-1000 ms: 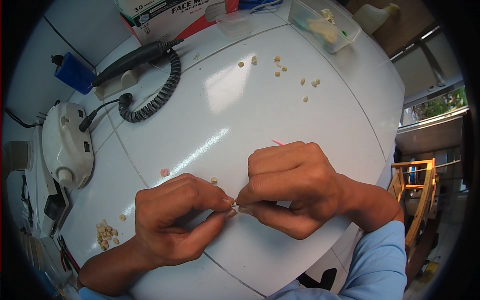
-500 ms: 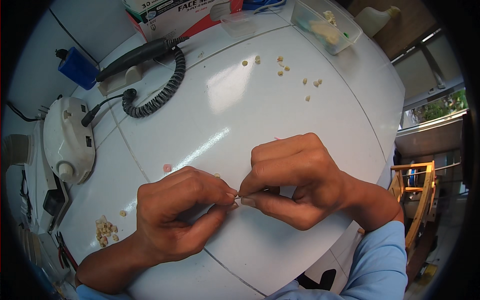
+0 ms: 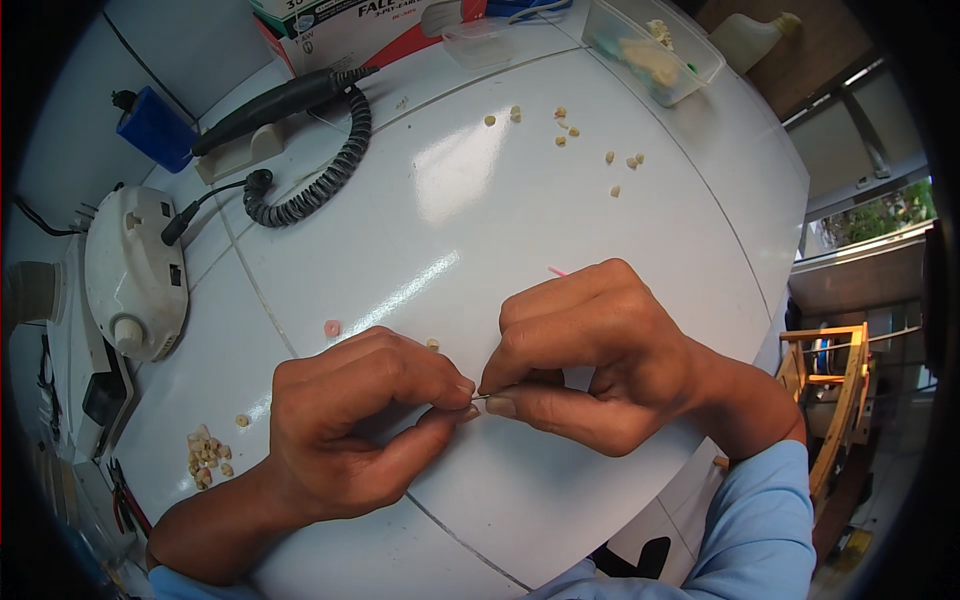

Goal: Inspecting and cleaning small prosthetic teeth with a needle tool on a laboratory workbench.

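Head view: white tiled tabletop, near edge curving down the right side; right forearm crosses it, blue sleeve outside. Open surface runs from the knuckles up to loose cream-coloured pieces near the far side, also a bare strip below the hands down to the near edge. Tighter on the left: small heap of cream chunks just beside the left forearm, red-handled pliers farther out, white control unit with knob near the left wall. Black handpiece on a cream rest, coiled cord looping onto the tabletop. Far side: mask box and clear plastic tub.

Thin rod sits between the two hands' fingertips, mid-table, raised off the surface as far as can be judged. Short visible length, narrow, roughly level, dark and metallic-looking; ends hidden by fingers. Left hand: thumb and forefinger pressed together at its left end, cannot tell whether they hold another small piece too. Right hand: thumb and forefinger pinching its right end, other fingers curled. Single cream piece just beyond left forefinger; small pink piece past left knuckles; pink stick partly behind right hand.
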